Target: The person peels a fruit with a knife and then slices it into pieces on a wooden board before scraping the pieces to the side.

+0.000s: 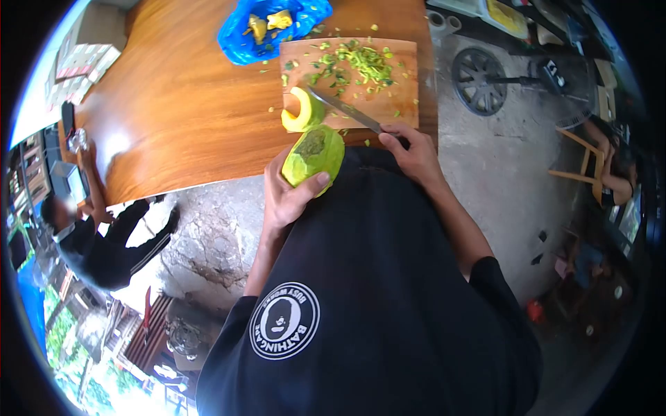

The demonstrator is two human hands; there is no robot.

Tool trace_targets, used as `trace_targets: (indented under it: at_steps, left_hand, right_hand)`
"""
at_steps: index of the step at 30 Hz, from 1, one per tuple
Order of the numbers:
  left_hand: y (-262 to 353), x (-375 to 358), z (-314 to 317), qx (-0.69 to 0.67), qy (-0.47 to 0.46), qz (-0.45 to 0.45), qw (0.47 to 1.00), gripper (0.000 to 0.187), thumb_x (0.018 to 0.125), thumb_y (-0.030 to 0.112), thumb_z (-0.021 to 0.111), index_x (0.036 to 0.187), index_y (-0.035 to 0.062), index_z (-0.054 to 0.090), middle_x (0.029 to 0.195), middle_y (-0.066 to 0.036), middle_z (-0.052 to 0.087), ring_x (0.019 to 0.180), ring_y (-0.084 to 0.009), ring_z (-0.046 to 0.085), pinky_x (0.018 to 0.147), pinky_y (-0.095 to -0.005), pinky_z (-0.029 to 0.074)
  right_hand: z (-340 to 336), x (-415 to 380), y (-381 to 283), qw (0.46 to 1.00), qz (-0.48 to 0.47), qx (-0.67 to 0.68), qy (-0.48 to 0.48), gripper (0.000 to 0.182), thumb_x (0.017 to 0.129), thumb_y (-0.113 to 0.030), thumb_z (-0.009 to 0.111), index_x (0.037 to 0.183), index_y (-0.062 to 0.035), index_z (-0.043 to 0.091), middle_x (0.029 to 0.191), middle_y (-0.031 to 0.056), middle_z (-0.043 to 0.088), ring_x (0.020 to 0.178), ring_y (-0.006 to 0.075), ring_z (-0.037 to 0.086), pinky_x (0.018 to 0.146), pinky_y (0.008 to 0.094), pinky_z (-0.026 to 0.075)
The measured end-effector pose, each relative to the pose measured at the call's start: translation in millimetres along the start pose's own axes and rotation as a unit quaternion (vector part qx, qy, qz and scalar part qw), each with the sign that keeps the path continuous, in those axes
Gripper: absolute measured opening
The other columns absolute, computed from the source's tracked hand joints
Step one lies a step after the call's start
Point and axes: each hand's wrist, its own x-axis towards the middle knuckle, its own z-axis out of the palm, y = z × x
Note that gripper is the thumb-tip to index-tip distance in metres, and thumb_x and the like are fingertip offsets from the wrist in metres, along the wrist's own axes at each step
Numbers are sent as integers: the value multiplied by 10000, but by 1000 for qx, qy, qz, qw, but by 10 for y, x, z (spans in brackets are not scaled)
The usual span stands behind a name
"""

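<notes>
My left hand (286, 200) is wrapped round a partly peeled piece of squash (326, 158), pale green with a darker rough patch of skin. It is held at the table's front edge, close to my body. In my right hand (414, 154) is a knife (350, 111), its blade pointing left over the wooden cutting board (406, 59). A curved, hollow squash slice (288, 123) with yellow flesh lies at the board's left front corner, just beyond the held piece. Green peelings (371, 66) are scattered over the board.
A blue plastic bag (236, 35) with yellow scraps lies left of the board on the wooden table (173, 104). Another person (104, 243) is at the table's left end. On the right stand a fan (555, 76) and a seated person (617, 173).
</notes>
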Motion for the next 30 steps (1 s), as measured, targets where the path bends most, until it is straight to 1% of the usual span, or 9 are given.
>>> trace_targets:
  at_steps: [5, 7, 8, 12, 15, 19, 21, 28, 30]
  left_hand:
    - [-1, 67, -62, -44, -19, 9, 999, 507, 845, 122, 754, 1268, -105, 589, 1038, -156, 730, 894, -205, 720, 816, -334, 595]
    - [42, 71, -43, -62, -18, 41, 997, 487, 853, 129, 756, 1246, -111, 595, 1070, -171, 729, 897, -215, 725, 811, -339, 597]
    - [-13, 56, -102, -54, -30, 23, 998, 578, 828, 199, 810, 1274, -95, 588, 1130, -169, 722, 982, -209, 712, 851, -342, 587]
    - [-72, 81, -225, 40, -37, 40, 998, 805, 732, 367, 901, 1337, -47, 569, 1167, -130, 718, 1038, -183, 685, 915, -335, 545]
    - [-103, 89, -179, 40, -24, 90, 995, 822, 731, 393, 896, 1338, -53, 566, 1157, -130, 719, 1028, -188, 686, 901, -347, 544]
    - [-79, 98, -155, 49, -17, 83, 995, 816, 742, 429, 879, 1327, -53, 576, 1146, -135, 721, 1018, -201, 692, 896, -357, 544]
    - [-98, 147, -216, 103, -60, 85, 989, 797, 750, 467, 856, 1298, -53, 600, 1129, -140, 724, 1005, -217, 700, 890, -364, 543]
    - [-77, 157, -154, 116, -34, 115, 986, 738, 752, 473, 836, 1242, -44, 643, 1081, -134, 729, 971, -225, 703, 871, -373, 544]
    - [-87, 155, -153, 128, -31, 113, 985, 696, 770, 448, 817, 1230, -46, 648, 1051, -130, 724, 941, -222, 697, 849, -366, 543]
  right_hand:
    - [-11, -69, -419, 995, -85, 48, 8, 297, 964, -277, 731, 1143, -40, 738, 1052, 120, 772, 937, 235, 745, 827, 335, 559]
    - [-25, -119, -608, 981, -184, 36, -48, 278, 947, -259, 747, 1118, -40, 738, 1066, 114, 767, 939, 251, 743, 806, 333, 564]
    - [7, -141, -654, 970, -241, 16, -35, 262, 920, -271, 767, 1094, -76, 749, 958, 82, 746, 850, 258, 725, 727, 350, 557]
    - [-25, -216, -872, 938, -326, -60, -97, 296, 864, -235, 806, 1096, -57, 757, 835, 80, 689, 749, 269, 688, 680, 372, 537]
    - [-3, -211, -864, 930, -347, -76, -91, 301, 862, -249, 809, 1094, -65, 758, 811, 76, 674, 720, 260, 675, 645, 369, 525]
    - [18, -229, -847, 929, -347, -97, -86, 308, 861, -261, 809, 1095, -66, 759, 806, 72, 671, 708, 258, 669, 631, 367, 517]
    - [60, -235, -815, 930, -356, -82, -51, 284, 881, -338, 785, 1093, -149, 769, 755, 45, 609, 661, 248, 640, 592, 383, 506]
    - [34, -253, -854, 930, -352, -95, -42, 289, 870, -333, 795, 1094, -152, 767, 750, 43, 605, 655, 246, 637, 588, 383, 507]
    - [10, -251, -854, 924, -360, -107, -66, 340, 862, -311, 805, 1097, -69, 760, 784, 64, 652, 682, 250, 656, 613, 363, 514]
